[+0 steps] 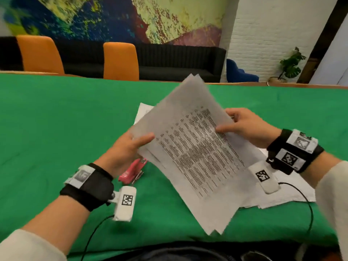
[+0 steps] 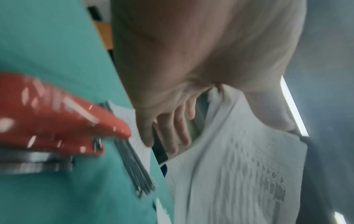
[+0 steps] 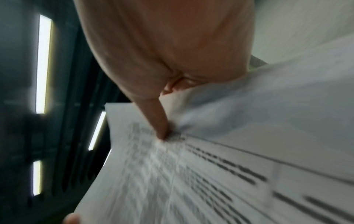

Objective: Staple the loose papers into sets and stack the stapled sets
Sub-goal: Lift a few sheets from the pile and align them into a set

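Both hands hold a set of printed papers (image 1: 195, 151) tilted up above the green table (image 1: 56, 119). My left hand (image 1: 130, 146) pinches its left edge, thumb on top and fingers (image 2: 168, 133) underneath. On the set's right edge my right hand (image 1: 243, 127) grips with the thumb (image 3: 161, 121) pressed on the printed face (image 3: 191, 174). A red stapler (image 1: 132, 171) lies on the table just under my left hand, also red stapler (image 2: 57, 125) in the left wrist view. More loose papers (image 1: 293, 193) lie flat on the table beneath the held set.
Two orange chairs (image 1: 120, 61) stand at the table's far edge, with a dark sofa (image 1: 178, 61) behind them. Cables run from both wrist cameras toward the near table edge. Green cloth stretches away on the left.
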A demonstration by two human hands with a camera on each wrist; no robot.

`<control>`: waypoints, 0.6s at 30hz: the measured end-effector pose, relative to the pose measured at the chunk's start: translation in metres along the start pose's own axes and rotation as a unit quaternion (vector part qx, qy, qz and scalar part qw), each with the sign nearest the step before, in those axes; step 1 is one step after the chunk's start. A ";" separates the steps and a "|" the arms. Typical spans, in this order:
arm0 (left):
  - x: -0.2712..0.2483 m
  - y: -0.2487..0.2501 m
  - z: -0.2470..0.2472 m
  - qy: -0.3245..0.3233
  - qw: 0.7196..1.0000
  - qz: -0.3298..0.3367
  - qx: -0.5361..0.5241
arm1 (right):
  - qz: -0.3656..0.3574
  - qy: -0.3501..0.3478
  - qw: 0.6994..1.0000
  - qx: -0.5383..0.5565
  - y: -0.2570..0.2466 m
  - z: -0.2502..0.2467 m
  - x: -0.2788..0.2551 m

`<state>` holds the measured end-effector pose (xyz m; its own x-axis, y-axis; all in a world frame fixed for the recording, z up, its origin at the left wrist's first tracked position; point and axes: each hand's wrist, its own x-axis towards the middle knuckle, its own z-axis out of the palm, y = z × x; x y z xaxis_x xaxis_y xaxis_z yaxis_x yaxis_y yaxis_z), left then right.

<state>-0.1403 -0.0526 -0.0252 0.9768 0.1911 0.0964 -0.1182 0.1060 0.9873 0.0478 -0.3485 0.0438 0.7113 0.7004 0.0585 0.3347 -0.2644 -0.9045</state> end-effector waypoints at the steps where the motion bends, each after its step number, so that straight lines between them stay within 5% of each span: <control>1: -0.001 -0.002 0.003 0.025 0.999 0.011 -0.047 | -0.011 0.018 0.998 0.051 0.000 0.004 -0.003; 3: 0.000 -0.001 0.009 0.089 0.990 0.036 -0.105 | -0.018 0.057 0.987 0.151 0.003 0.016 -0.007; 9: 0.015 0.047 0.029 0.215 0.963 0.164 0.004 | -0.040 0.119 0.944 0.304 -0.017 0.047 -0.006; 15: 0.010 0.097 0.034 0.232 0.927 0.281 0.093 | -0.166 0.169 0.933 0.269 -0.055 0.049 -0.005; 18: 0.002 0.078 0.033 0.228 0.924 0.267 0.152 | -0.160 0.176 0.943 0.231 -0.049 0.053 -0.008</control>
<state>-0.1414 -0.0764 0.0565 0.6090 0.5364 0.5843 -0.4376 -0.3873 0.8115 -0.0070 -0.3058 0.0649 0.8087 0.4095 0.4222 0.3192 0.2972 -0.8999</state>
